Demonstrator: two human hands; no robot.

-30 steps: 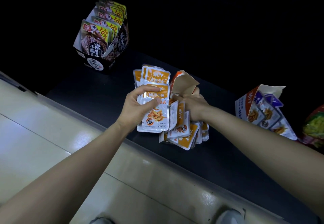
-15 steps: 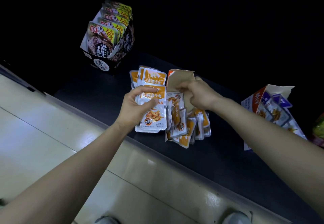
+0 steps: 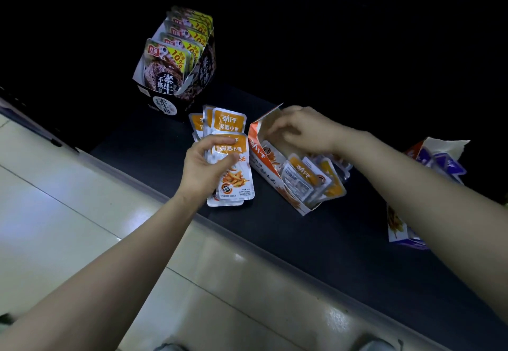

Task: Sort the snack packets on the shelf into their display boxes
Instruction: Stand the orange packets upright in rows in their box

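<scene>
My left hand [image 3: 205, 167] grips a fanned stack of orange-and-silver fish snack packets [image 3: 235, 169] just above the dark shelf [image 3: 316, 240]. To its right lies an orange display box [image 3: 264, 158] tipped on its side, with several matching orange packets [image 3: 305, 176] spilling from its open end. My right hand [image 3: 301, 130] reaches into the box's raised back end, with its fingers curled on the cardboard flap.
A black display box [image 3: 198, 75] full of upright brown-and-yellow packets stands at the back left. A torn blue-and-white box [image 3: 437, 163] with purple packets sits at the right, partly behind my right forearm. Pale floor tiles [image 3: 82, 213] lie below the shelf edge.
The orange box has swung round and its side now faces me. My right hand moved up from the packet pile to the box's flap. My left hand kept its stack.
</scene>
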